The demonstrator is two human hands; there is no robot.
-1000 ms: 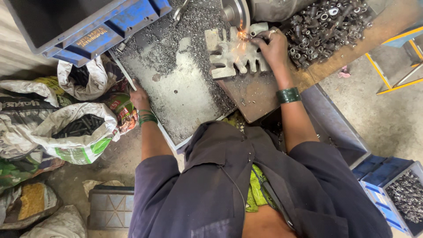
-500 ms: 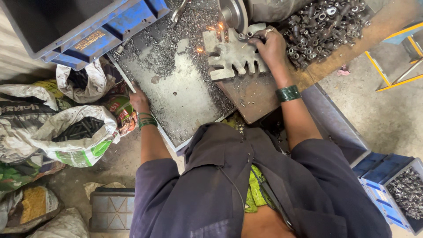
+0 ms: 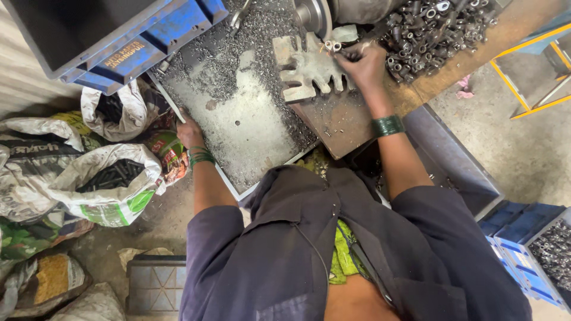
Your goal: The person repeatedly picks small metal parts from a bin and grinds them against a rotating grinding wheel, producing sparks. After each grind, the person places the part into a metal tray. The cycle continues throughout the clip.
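Observation:
My right hand (image 3: pixel 364 66) grips a short metal tube piece (image 3: pixel 331 46) and holds it over the toothed metal guide plate (image 3: pixel 302 72), just below the grinding wheel (image 3: pixel 314 15). No sparks show. My left hand (image 3: pixel 189 132) rests on the left edge of the steel tray (image 3: pixel 250 134), which is strewn with metal shavings. Green bangles sit on both wrists. A heap of dark metal tube pieces (image 3: pixel 431 28) lies right of my right hand.
A blue crate (image 3: pixel 113 41) stands at the top left. White sacks (image 3: pixel 89 184) of dark parts lie on the floor at left. Blue bins (image 3: pixel 535 249) with small parts sit at the lower right. A yellow frame (image 3: pixel 529 89) stands at right.
Sparks at the wheel have stopped. My right hand has drawn back slightly with the tube piece. The left hand has stayed on the tray edge.

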